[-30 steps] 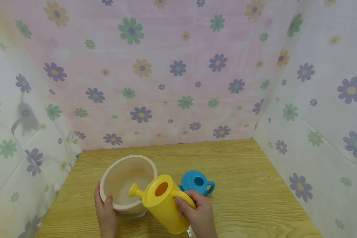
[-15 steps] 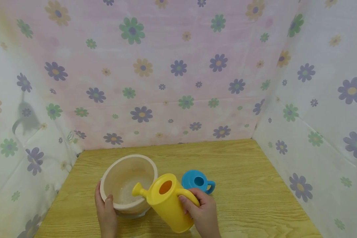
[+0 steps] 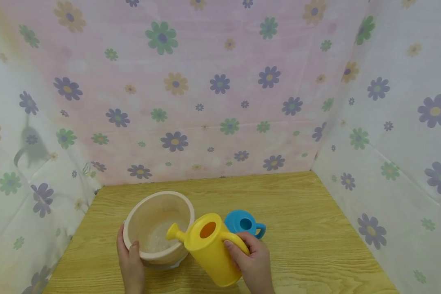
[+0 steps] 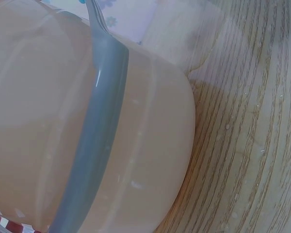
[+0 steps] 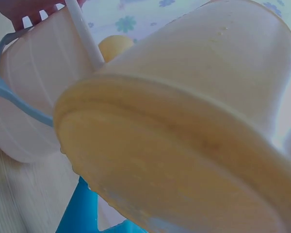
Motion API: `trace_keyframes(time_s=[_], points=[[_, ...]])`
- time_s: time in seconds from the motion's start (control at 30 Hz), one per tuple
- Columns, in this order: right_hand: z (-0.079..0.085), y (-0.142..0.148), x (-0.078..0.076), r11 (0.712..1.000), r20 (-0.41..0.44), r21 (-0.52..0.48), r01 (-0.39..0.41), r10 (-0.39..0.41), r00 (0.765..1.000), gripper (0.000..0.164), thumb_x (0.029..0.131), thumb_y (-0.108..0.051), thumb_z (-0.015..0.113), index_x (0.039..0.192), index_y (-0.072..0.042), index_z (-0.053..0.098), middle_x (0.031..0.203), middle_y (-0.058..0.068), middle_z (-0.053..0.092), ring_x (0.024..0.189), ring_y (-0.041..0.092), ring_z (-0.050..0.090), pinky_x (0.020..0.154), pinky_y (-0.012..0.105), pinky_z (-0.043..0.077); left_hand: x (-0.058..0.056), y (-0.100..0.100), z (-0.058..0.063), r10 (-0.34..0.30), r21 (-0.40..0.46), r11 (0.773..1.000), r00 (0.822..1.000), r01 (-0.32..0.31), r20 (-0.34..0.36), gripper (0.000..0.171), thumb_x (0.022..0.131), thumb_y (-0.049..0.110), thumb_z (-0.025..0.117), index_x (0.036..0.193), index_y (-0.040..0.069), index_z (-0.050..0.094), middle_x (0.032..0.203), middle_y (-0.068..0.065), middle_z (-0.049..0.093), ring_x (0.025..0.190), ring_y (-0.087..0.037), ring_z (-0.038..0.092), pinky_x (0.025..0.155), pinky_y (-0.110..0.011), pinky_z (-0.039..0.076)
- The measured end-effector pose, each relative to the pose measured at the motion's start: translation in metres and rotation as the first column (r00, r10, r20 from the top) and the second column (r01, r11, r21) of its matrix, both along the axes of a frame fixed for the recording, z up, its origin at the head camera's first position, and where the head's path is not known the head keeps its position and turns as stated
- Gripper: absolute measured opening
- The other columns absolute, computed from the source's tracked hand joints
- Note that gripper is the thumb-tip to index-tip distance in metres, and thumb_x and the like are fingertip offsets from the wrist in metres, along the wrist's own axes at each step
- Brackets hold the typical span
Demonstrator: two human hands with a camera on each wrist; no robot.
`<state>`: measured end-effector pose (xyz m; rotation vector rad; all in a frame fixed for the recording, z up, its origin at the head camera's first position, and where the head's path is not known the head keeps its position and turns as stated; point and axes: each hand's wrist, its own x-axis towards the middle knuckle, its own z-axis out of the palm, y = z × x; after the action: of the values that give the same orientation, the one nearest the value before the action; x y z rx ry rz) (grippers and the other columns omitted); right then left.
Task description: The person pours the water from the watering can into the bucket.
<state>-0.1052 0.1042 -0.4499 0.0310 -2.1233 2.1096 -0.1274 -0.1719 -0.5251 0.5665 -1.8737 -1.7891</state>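
A beige bucket [image 3: 158,255] with a grey handle [image 4: 94,116] stands at the left front of the table. My left hand [image 3: 130,261] grips its left side, thumb at the rim; those fingers [image 5: 31,9] also show in the right wrist view. My right hand [image 3: 255,259] holds a yellow watering can [image 3: 214,257] by its handle, tilted toward the bucket. Its spout reaches over the bucket's right rim. In the right wrist view the can's underside fills much of the picture. Behind the can sits a blue watering can [image 3: 235,220], its spout hidden.
The wood-grain table [image 3: 297,228] carries small wet drops beside the bucket in the left wrist view. Flower-printed cloth [image 3: 220,110] stands upright along the back, with a white flowered side [image 3: 400,163] on the right and another on the left.
My right hand has moved the yellow watering can a little to the right and up, drawing its spout toward the bucket's right rim. The left hand and bucket stay put.
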Motion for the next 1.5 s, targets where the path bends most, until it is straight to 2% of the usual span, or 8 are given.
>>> trace_keyframes(time_s=[0.33, 0.6, 0.87, 1.03, 1.13, 1.37, 1.5], points=[[-0.0024, 0.0018, -0.0018, 1.0, -0.015, 0.025, 0.017, -0.016, 1.0, 0.018, 0.075, -0.026, 0.07, 0.084, -0.012, 0.064, 0.074, 0.004, 0.059, 0.063, 0.017, 0.053, 0.056, 0.028, 0.05, 0.0005, 0.0008, 0.0005, -0.001, 0.001, 1.0, 1.0, 0.001, -0.018, 0.054, 0.092, 0.013, 0.033, 0.141, 0.031, 0.02, 0.146, 0.004, 0.019, 0.128, -0.022, 0.022, 0.105, -0.042, 0.02], [-0.002, 0.0024, -0.0018, 0.999, 0.008, 0.037, 0.006, -0.007, 1.0, 0.021, 0.076, -0.029, 0.069, 0.086, -0.01, 0.063, 0.074, 0.004, 0.059, 0.064, 0.017, 0.053, 0.056, 0.027, 0.05, -0.0002, 0.0004, -0.0005, -0.003, -0.004, 1.0, 1.0, 0.003, -0.024, 0.054, 0.092, 0.013, 0.033, 0.141, 0.031, 0.021, 0.145, 0.004, 0.02, 0.128, -0.019, 0.022, 0.105, -0.039, 0.021], [-0.0023, 0.0023, -0.0015, 0.998, -0.006, 0.054, 0.015, -0.015, 1.0, 0.02, 0.075, -0.028, 0.07, 0.084, -0.012, 0.064, 0.068, 0.004, 0.056, 0.056, 0.016, 0.051, 0.05, 0.027, 0.048, -0.0003, 0.0, -0.0003, -0.008, -0.006, 1.0, 1.0, 0.008, -0.027, 0.054, 0.092, 0.013, 0.033, 0.142, 0.028, 0.02, 0.145, 0.005, 0.02, 0.128, -0.019, 0.022, 0.105, -0.042, 0.02], [-0.0015, 0.0025, -0.0013, 0.999, -0.005, 0.05, 0.017, -0.016, 1.0, 0.019, 0.075, -0.028, 0.07, 0.083, -0.012, 0.064, 0.066, 0.004, 0.055, 0.055, 0.016, 0.05, 0.049, 0.027, 0.047, -0.0006, -0.0002, -0.0008, -0.012, -0.007, 1.0, 1.0, 0.012, -0.02, 0.054, 0.092, 0.013, 0.032, 0.141, 0.032, 0.019, 0.145, 0.006, 0.019, 0.128, -0.018, 0.021, 0.104, -0.044, 0.021], [-0.001, 0.0026, -0.0011, 0.999, -0.009, 0.047, 0.017, -0.016, 1.0, 0.019, 0.075, -0.028, 0.07, 0.083, -0.012, 0.064, 0.067, 0.004, 0.055, 0.056, 0.016, 0.05, 0.049, 0.027, 0.047, -0.0009, -0.0002, -0.0014, -0.012, -0.009, 1.0, 1.0, 0.012, -0.023, 0.054, 0.092, 0.013, 0.032, 0.14, 0.034, 0.02, 0.145, 0.007, 0.019, 0.128, -0.018, 0.021, 0.104, -0.044, 0.02], [-0.0026, 0.0021, -0.0015, 0.999, -0.033, 0.044, 0.017, -0.016, 0.999, 0.018, 0.074, -0.027, 0.071, 0.083, -0.013, 0.064, 0.071, 0.003, 0.059, 0.06, 0.017, 0.053, 0.053, 0.028, 0.049, -0.0013, -0.0008, -0.0014, -0.013, -0.005, 1.0, 1.0, 0.013, -0.024, 0.054, 0.092, 0.013, 0.032, 0.142, 0.028, 0.019, 0.145, 0.006, 0.019, 0.128, -0.019, 0.021, 0.104, -0.046, 0.021], [-0.0027, 0.0018, -0.0017, 0.999, -0.041, 0.037, 0.01, -0.009, 0.999, 0.018, 0.075, -0.027, 0.071, 0.083, -0.012, 0.064, 0.075, 0.003, 0.061, 0.062, 0.018, 0.055, 0.056, 0.029, 0.051, -0.0014, -0.0005, -0.0016, -0.012, -0.006, 1.0, 1.0, 0.012, -0.022, 0.054, 0.092, 0.013, 0.032, 0.142, 0.03, 0.019, 0.145, 0.006, 0.018, 0.129, -0.019, 0.021, 0.104, -0.046, 0.021]])
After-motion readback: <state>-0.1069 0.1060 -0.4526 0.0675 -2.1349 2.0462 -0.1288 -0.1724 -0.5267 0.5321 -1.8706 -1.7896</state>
